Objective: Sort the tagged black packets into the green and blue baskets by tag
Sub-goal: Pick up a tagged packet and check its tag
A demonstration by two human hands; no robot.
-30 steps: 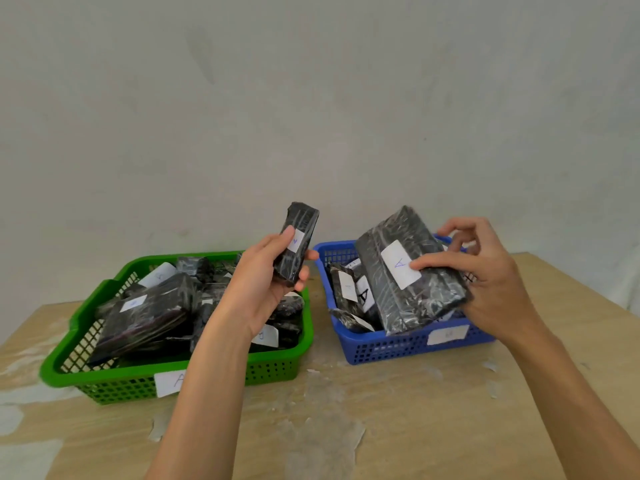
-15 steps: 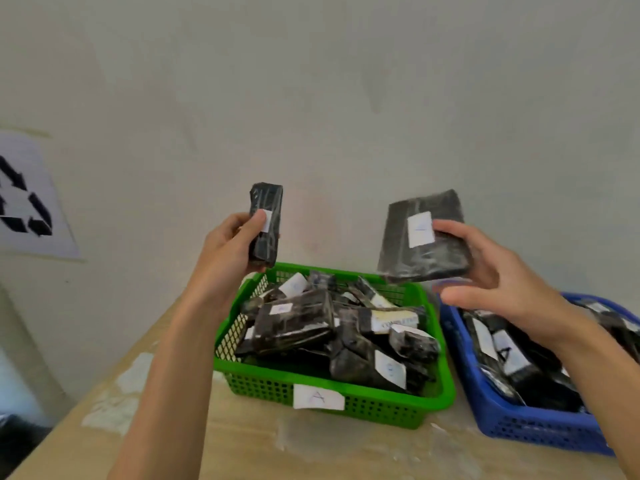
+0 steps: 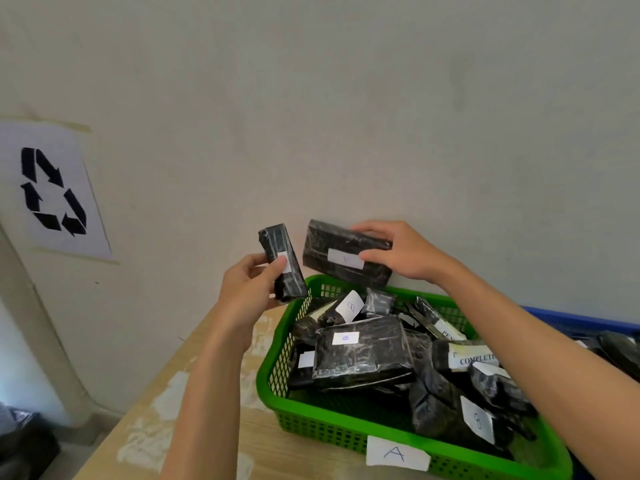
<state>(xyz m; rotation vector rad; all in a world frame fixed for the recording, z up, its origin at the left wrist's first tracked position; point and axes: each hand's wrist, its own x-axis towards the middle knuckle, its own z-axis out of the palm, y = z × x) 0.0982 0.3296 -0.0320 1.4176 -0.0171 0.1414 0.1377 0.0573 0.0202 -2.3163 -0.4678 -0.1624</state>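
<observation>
A narrow packet (image 3: pixel 281 252) is gripped upright in the left hand (image 3: pixel 254 289), thumb on its white tag (image 3: pixel 286 267). A wider packet (image 3: pixel 341 252) is held by its right end in the right hand (image 3: pixel 401 252), above the far-left corner of the green basket (image 3: pixel 332 427), which is heaped with tagged packets (image 3: pixel 360 355). The blue basket (image 3: pixel 581 322) is seen at right.

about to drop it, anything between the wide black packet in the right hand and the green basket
Nothing visible: the right hand holds the wide black wrapped packet in open air over the far rim of the green plastic basket.
</observation>
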